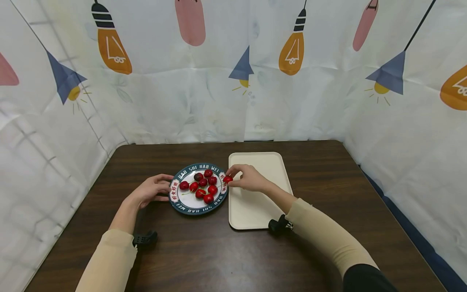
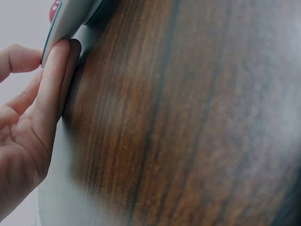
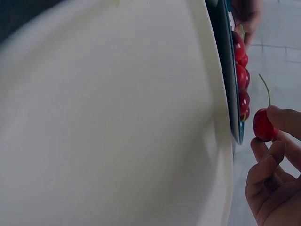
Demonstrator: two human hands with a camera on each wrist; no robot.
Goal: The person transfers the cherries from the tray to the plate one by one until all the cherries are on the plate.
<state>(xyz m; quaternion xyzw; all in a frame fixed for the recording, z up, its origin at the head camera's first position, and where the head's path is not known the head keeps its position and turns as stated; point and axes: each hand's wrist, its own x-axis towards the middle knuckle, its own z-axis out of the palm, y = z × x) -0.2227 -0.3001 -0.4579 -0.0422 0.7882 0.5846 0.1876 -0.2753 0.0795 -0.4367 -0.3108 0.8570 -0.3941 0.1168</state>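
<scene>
At the left edge of a round plate (image 1: 178, 205) with a dark teal, lettered rim, my left hand (image 1: 154, 190) grips the rim. The left wrist view shows its thumb at the plate's upper side and fingers against the underside. Several red cherries (image 1: 200, 193), some with green stems, lie on the plate's white middle. My right hand (image 1: 248, 177) pinches one cherry (image 3: 263, 125) between thumb and fingertips, its green stem pointing up past the thumb. A bit of red shows behind that cherry; whether it is a second one I cannot tell. This hand is above the plate's right edge and the tray's left edge.
A cream rectangular tray (image 1: 251, 211) lies just right of the plate, partly under my right forearm. Both stand on a dark brown wooden table (image 1: 226, 259). Behind and beside the table hangs a white cloth (image 1: 204, 109) printed with lamps and bulbs.
</scene>
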